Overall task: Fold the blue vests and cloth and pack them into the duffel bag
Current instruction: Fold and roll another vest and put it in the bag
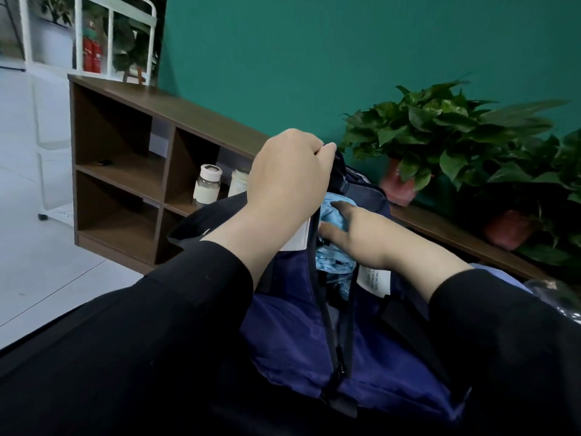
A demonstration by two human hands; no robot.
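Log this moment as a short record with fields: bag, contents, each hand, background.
bag: navy duffel bag, zip open
contents: light blue cloth showing in the opening
left hand: grips the bag's far edge, lifting it
right hand: fingers straight, pressing the cloth down
background: brown cubby shelf with two white-capped jars; potted plants

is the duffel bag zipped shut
No, the duffel bag gapes open, light blue cloth showing inside under the right hand.
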